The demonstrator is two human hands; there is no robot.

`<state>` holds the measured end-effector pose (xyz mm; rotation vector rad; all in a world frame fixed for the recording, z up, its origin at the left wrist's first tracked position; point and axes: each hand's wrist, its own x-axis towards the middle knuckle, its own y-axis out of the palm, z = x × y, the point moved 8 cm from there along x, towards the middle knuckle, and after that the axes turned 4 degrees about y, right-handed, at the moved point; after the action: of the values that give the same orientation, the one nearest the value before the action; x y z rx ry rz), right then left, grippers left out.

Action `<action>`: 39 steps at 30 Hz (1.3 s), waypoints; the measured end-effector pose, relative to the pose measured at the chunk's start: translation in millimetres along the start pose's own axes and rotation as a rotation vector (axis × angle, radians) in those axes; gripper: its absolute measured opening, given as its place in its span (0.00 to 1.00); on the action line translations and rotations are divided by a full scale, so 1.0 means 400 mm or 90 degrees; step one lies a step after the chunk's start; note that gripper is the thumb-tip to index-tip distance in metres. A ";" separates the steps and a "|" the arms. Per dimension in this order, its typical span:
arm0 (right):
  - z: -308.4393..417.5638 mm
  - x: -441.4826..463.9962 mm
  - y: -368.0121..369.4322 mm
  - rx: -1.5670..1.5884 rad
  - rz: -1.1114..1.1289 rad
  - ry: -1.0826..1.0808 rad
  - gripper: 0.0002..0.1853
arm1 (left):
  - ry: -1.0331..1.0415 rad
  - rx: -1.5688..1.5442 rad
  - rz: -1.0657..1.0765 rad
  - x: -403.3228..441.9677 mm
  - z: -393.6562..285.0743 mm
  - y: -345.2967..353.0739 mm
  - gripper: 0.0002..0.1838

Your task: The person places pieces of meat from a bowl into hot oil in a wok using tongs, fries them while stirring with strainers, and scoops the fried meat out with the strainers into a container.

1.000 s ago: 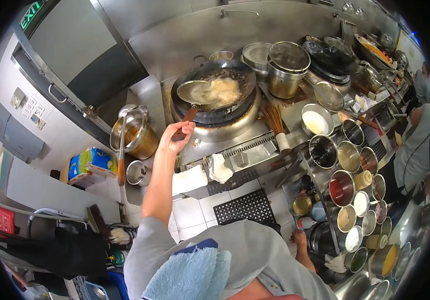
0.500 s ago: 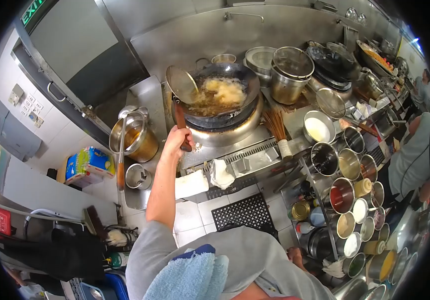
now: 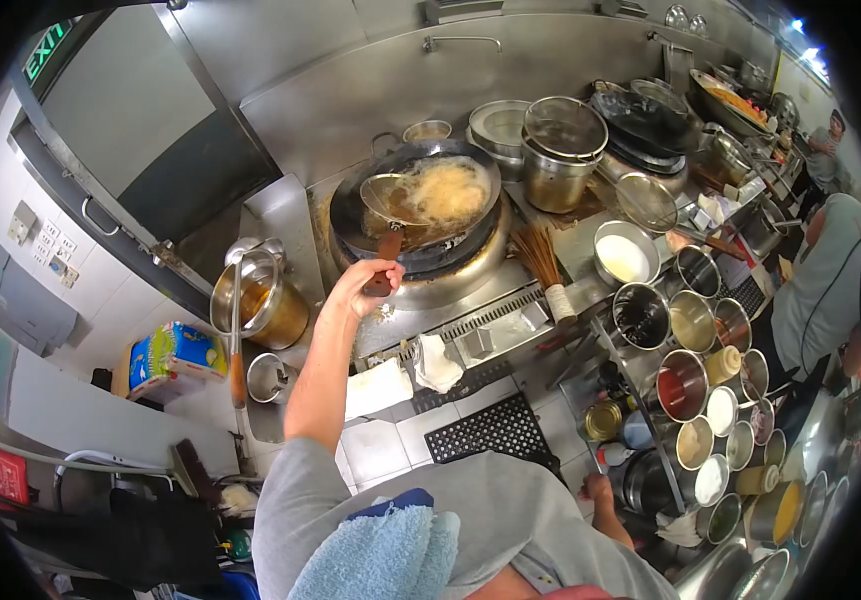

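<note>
My left hand (image 3: pixel 368 284) is closed round the wooden handle of a round wire skimmer (image 3: pixel 378 205). The skimmer's mesh head lies at the left of a large black wok (image 3: pixel 348 222), low against the oil. Beside it, pale golden food (image 3: pixel 450 190) bubbles in the hot oil. The wok sits on a round steel burner ring (image 3: pixel 470 270). My right hand (image 3: pixel 598 488) hangs low at my right side, near the shelf of pots; its fingers are too small and dim to make out.
A steel pot of brown liquid (image 3: pixel 280 305) stands left of the stove, with a long-handled ladle (image 3: pixel 237 340) across it. A bamboo brush (image 3: pixel 550 270) lies to the right. Several sauce pots, including a red one (image 3: pixel 683 385), crowd the right side. Another person (image 3: pixel 825 270) stands there.
The skimmer has come down from a tilted, raised position to lie lower in the wok, its head shifted right. My left hand has moved slightly right. The camera view has shifted a little.
</note>
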<state>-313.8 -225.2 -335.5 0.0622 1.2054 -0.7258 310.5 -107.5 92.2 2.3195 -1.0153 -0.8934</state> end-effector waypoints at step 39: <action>0.294 0.047 -0.044 -0.008 0.143 -0.290 0.14 | 0.228 0.235 -0.174 -0.208 0.093 0.028 0.02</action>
<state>-223.0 -296.7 -300.8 0.0189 0.7517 -0.4996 235.5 -55.9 105.0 2.8451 -0.7723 -0.3743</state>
